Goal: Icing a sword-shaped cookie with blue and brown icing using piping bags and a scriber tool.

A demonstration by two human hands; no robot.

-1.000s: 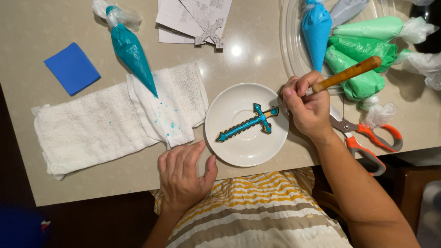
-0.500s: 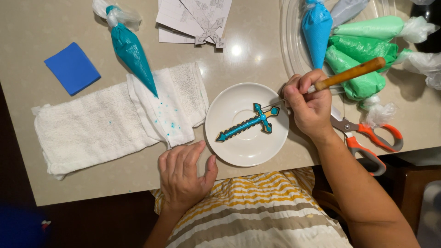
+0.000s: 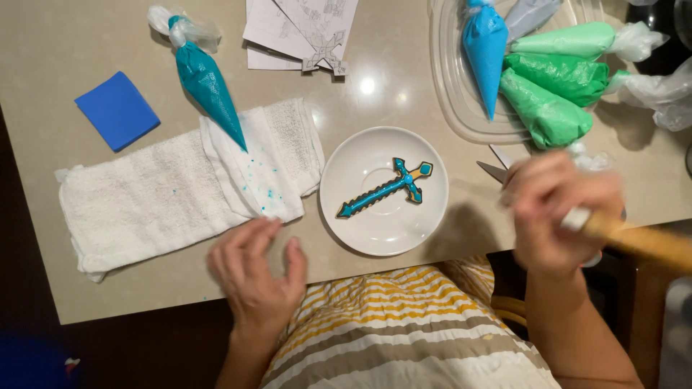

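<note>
The beige worktop (image 3: pixel 86 43) carries everything. Largest on it is a white towel (image 3: pixel 166 191), folded and flecked with teal at its right end. At the upper right a clear plastic tray (image 3: pixel 450 108) holds piping bags: one blue (image 3: pixel 484 50), one grey, and green ones (image 3: pixel 548 86). A single teal piping bag (image 3: pixel 205 83) lies with its tip on the towel. Above the middle sit printed paper sheets (image 3: pixel 288 29) with a cut-out sword template, and a blue square pad (image 3: pixel 117 110) lies at the far left.

The white saucer (image 3: pixel 360 230) stands near the front edge, just right of the towel. On it lies the sword-shaped cookie (image 3: pixel 386 189), iced in teal and blue with yellow accents, tilted with its hilt toward the upper right.

The right hand (image 3: pixel 559 212), blurred by motion, is off to the right of the saucer, above a pair of scissors whose blades (image 3: pixel 494 169) show beside it. Its grip is closed around a wooden-handled tool (image 3: pixel 641 245), apparently a brush or scribe; the working end is not clear. The left hand (image 3: pixel 259 270) rests open and flat on the worktop edge just below the towel, holding nothing.

By the look of it, the icing detail on the cookie is the step in hand, with the tool drawn clear of the saucer. Any return to the cookie would call for a steady, light touch at the tip, so the wet colours do not smear.
</note>
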